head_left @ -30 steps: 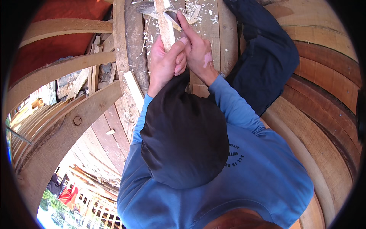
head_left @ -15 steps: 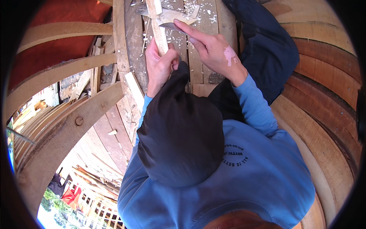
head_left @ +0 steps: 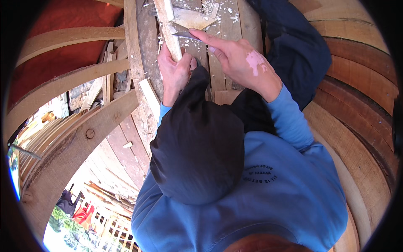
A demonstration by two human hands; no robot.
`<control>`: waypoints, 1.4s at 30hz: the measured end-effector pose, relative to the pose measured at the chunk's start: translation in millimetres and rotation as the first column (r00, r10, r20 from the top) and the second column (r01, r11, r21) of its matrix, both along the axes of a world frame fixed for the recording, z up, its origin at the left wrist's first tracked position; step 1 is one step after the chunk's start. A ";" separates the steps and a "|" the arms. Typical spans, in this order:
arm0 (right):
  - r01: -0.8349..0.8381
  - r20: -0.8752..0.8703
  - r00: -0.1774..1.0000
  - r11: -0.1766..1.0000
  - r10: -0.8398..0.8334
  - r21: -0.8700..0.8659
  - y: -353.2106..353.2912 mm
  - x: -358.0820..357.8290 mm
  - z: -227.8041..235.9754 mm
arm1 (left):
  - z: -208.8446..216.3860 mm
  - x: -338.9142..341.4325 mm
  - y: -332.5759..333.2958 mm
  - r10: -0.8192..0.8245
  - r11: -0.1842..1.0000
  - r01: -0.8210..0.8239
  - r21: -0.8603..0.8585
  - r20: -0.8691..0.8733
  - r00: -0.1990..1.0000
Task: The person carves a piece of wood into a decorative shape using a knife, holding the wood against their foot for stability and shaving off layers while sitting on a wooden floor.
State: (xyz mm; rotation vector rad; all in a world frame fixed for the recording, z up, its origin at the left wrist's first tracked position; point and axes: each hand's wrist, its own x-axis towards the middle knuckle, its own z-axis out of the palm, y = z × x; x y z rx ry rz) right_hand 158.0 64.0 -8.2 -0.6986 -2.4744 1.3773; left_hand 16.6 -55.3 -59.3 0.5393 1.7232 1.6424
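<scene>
A long pale strip of wood (head_left: 169, 30) reaches from the top edge down into my left hand (head_left: 175, 73), whose fingers wrap round its near end. My right hand (head_left: 239, 59) grips a knife, its handle hidden in the palm and its forefinger stretched along the back. The narrow blade (head_left: 187, 35) points left, its tip at the right edge of the strip. Beyond the blade a flat pale piece of wood (head_left: 194, 18) with a pointed corner lies on the boards. Light shavings (head_left: 230, 17) are scattered around it. My bent knee in dark trousers (head_left: 197, 155) rises close below my left hand.
Curved wooden ribs (head_left: 79, 35) stand on the left, and curved planks (head_left: 357, 88) line the right. Red cloth (head_left: 75, 14) hangs behind the left ribs. A loose batten (head_left: 149, 96) lies beside my left wrist. Offcuts and a slatted crate (head_left: 119, 231) are at lower left.
The strip has tilted, its far end swinging left. My right hand has shifted slightly down and right at the wrist, and the blade sits a little lower and further left.
</scene>
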 end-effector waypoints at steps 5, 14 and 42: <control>-0.042 0.062 0.997 0.994 0.035 0.104 -1.2 3.6 16.9 | -3.0 -2.5 -6.2 -0.043 0.999 0.045 -0.030 0.048 0.998; 0.008 0.144 0.989 0.973 -0.042 0.231 -15.7 12.5 21.6 | -8.7 -0.4 -8.2 -0.037 0.999 0.038 -0.014 0.029 0.999; -0.022 0.434 0.900 0.999 0.034 -0.035 -8.1 13.2 -115.7 | -157.0 18.1 -20.6 -0.221 0.917 0.181 -0.354 -0.075 0.972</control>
